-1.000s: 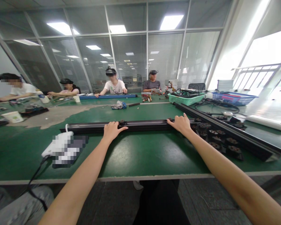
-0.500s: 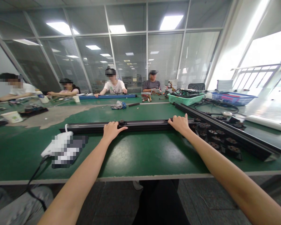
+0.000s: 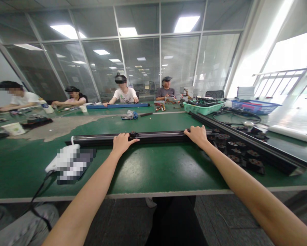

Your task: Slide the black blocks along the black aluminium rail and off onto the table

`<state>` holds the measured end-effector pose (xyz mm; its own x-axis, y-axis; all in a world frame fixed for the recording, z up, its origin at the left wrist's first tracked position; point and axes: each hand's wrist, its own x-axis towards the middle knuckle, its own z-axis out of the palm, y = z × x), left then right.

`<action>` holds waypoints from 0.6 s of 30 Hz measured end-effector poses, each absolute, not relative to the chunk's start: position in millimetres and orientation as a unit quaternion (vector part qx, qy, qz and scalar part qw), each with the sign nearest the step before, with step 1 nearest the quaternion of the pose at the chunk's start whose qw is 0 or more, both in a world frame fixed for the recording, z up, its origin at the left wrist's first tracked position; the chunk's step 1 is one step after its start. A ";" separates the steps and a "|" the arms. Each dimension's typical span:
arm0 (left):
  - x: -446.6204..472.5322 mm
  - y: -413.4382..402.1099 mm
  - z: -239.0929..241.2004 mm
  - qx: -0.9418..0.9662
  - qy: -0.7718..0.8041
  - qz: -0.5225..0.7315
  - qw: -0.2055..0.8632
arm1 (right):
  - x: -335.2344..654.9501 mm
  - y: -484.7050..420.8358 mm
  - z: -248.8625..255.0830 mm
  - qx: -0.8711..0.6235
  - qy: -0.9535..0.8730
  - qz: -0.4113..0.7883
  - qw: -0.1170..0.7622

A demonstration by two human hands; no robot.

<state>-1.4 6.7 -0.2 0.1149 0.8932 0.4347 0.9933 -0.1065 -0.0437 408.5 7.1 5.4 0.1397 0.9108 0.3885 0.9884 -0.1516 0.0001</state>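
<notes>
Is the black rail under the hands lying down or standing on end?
Lying down: the black rail stretches along the green table, with the left hand and right hand on it.

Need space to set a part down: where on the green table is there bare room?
Bare green tabletop shows between the left arm and right arm, from the long black bar to the near edge. More lies beyond that bar, short of the crumpled cloth. It is crowded right of the right hand, where small black parts line the second bar.
</notes>
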 end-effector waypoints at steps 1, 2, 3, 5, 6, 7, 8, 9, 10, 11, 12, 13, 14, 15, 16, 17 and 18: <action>-1.4 6.7 -0.1 -0.728 -0.647 -0.152 0.164 | 409.3 7.7 5.4 -0.742 -0.640 -0.152 0.127; -1.4 6.7 0.0 -0.729 -0.647 -0.152 0.164 | 410.1 8.2 5.4 -0.741 -0.642 -0.154 0.125; -1.4 6.6 0.1 -0.730 -0.646 -0.152 0.164 | 410.9 8.6 5.6 -0.740 -0.643 -0.156 0.124; -1.3 6.4 0.3 -0.731 -0.644 -0.152 0.167 | 412.3 8.9 6.1 -0.740 -0.641 -0.160 0.126; -1.2 6.3 0.5 -0.731 -0.644 -0.152 0.167 | 412.8 9.0 6.3 -0.740 -0.640 -0.162 0.128; -1.1 6.2 0.6 -0.731 -0.644 -0.151 0.167 | 413.3 9.0 6.4 -0.740 -0.639 -0.164 0.130; -1.0 6.1 0.8 -0.730 -0.646 -0.151 0.166 | 413.6 9.0 6.5 -0.739 -0.639 -0.166 0.132; -0.9 6.0 0.8 -0.729 -0.647 -0.150 0.165 | 413.8 9.1 6.5 -0.738 -0.639 -0.168 0.133; -0.9 5.9 0.8 -0.729 -0.648 -0.150 0.163 | 413.9 9.3 6.5 -0.737 -0.640 -0.169 0.133; -0.9 5.9 0.8 -0.729 -0.648 -0.150 0.162 | 414.1 9.6 6.5 -0.736 -0.642 -0.170 0.132; -1.0 5.9 0.7 -0.730 -0.647 -0.151 0.163 | 414.3 9.9 6.4 -0.735 -0.643 -0.170 0.130; -1.0 5.9 0.5 -0.730 -0.646 -0.152 0.164 | 414.6 10.2 6.4 -0.735 -0.644 -0.169 0.129; -1.1 5.9 0.3 -0.731 -0.644 -0.152 0.166 | 414.9 10.4 6.5 -0.734 -0.645 -0.169 0.127; -1.1 5.9 0.1 -0.731 -0.643 -0.153 0.168 | 415.3 10.6 6.6 -0.733 -0.647 -0.170 0.126; -1.0 5.8 -0.1 -0.731 -0.643 -0.153 0.171 | 415.8 10.5 6.8 -0.731 -0.648 -0.171 0.125; -1.0 5.7 -0.2 -0.731 -0.642 -0.153 0.174 | 416.2 10.3 7.2 -0.729 -0.651 -0.173 0.123; -0.9 5.6 -0.3 -0.730 -0.642 -0.153 0.176 | 416.6 9.9 7.6 -0.725 -0.655 -0.176 0.120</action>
<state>-0.9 5.6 -0.3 0.1289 0.8841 0.4493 0.9917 -0.1132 -0.0617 416.6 9.9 7.6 0.0814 0.9076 0.4120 0.9919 -0.1141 0.0556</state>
